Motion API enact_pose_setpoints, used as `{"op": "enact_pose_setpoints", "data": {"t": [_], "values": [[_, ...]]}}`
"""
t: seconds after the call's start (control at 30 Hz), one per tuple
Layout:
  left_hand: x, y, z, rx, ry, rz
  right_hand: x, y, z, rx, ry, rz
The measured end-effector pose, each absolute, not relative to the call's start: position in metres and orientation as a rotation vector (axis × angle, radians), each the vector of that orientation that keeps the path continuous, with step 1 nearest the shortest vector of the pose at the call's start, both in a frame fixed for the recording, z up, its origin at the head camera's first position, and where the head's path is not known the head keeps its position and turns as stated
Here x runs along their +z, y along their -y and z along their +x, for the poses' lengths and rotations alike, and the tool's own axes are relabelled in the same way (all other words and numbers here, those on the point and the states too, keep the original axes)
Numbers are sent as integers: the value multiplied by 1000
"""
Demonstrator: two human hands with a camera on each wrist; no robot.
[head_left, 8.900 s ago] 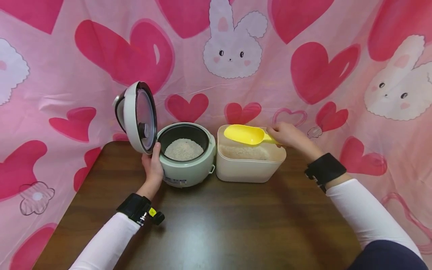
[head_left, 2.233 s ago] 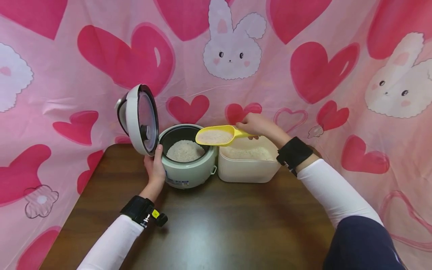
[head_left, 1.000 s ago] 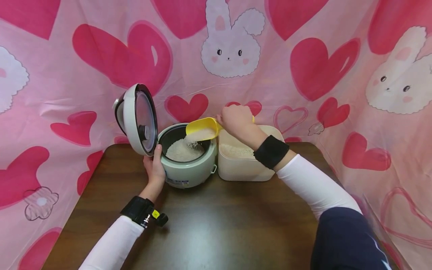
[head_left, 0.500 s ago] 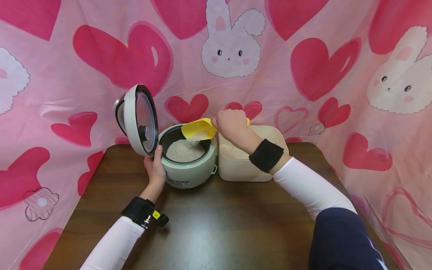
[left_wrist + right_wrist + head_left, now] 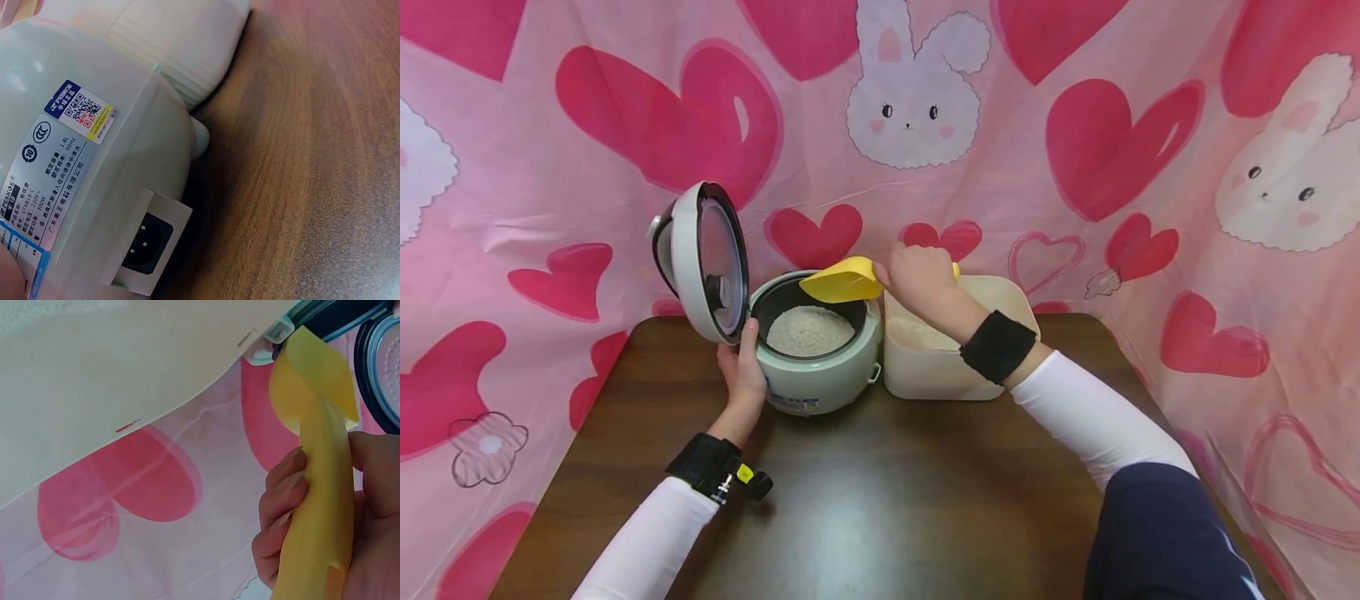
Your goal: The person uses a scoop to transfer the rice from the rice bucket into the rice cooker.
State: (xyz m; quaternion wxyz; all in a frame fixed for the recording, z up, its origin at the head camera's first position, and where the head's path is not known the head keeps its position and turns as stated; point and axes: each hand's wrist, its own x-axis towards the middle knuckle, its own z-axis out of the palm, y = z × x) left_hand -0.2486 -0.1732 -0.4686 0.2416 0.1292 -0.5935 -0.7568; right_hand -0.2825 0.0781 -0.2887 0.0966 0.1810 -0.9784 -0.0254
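Observation:
A pale green rice cooker (image 5: 816,383) stands with its lid (image 5: 688,262) raised to the left; white rice (image 5: 809,331) lies in its dark inner pot. My left hand (image 5: 743,371) holds the cooker's left side by the hinge, thumb at the rim and other fingers partly hidden behind the lid's lower edge. Fingers of my right hand (image 5: 919,275) wrap around the handle of a yellow scoop (image 5: 842,282). The scoop is tipped over the pot's right rear side, its underside facing the head camera. In the right wrist view the scoop handle (image 5: 322,506) lies across the palm.
A cream bin (image 5: 943,379) with rice (image 5: 917,333) inside stands right beside the cooker, under my right forearm. Both stand at the back of a brown wooden table (image 5: 865,500). Behind hangs a pink cloth (image 5: 820,150) with hearts and rabbits. The cooker's power socket (image 5: 149,244) faces left.
My right hand has brought the scoop left from the bin, filled with rice, and tipped it over the pot. Rice was falling half a second ago; none falls now. My left hand stayed.

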Motion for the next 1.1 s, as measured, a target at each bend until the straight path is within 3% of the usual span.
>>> {"op": "enact_pose_setpoints", "data": {"t": [0.77,1.1], "values": [[-470,174,-246,-2064,1640,332,-292,-172,-275,609,3144,400],[-469,174,-245,-2047,1655,324,-295,-213,-260,506,3183,258]]}}
